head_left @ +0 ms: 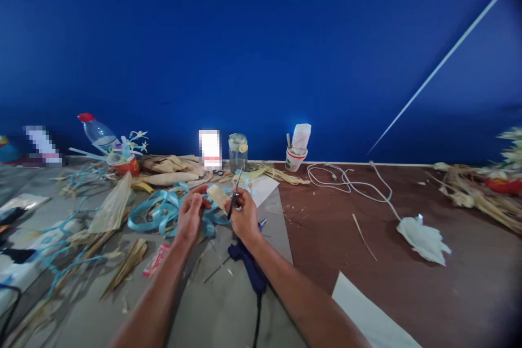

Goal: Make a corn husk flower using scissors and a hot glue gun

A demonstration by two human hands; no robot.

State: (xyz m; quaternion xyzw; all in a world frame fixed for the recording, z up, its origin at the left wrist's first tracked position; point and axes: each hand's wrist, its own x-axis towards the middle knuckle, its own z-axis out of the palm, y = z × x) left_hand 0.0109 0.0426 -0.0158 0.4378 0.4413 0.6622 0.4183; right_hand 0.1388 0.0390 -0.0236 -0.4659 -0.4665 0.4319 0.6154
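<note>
Above table [367,239], scissors [234,196] point up, near-vertical.

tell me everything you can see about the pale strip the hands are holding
The pale strip is a small, flat, cream-tan piece that looks like dried husk or leaf. The left hand pinches its left end, holding it raised above the table. The right hand holds a thin dark tool against its right edge.

The light is dim and bluish. Soft shadows lie under the white bag [424,239] on the table [408,261]. Wide-angle bending curves the edges, the corners darken, and far clutter looks soft.
</note>
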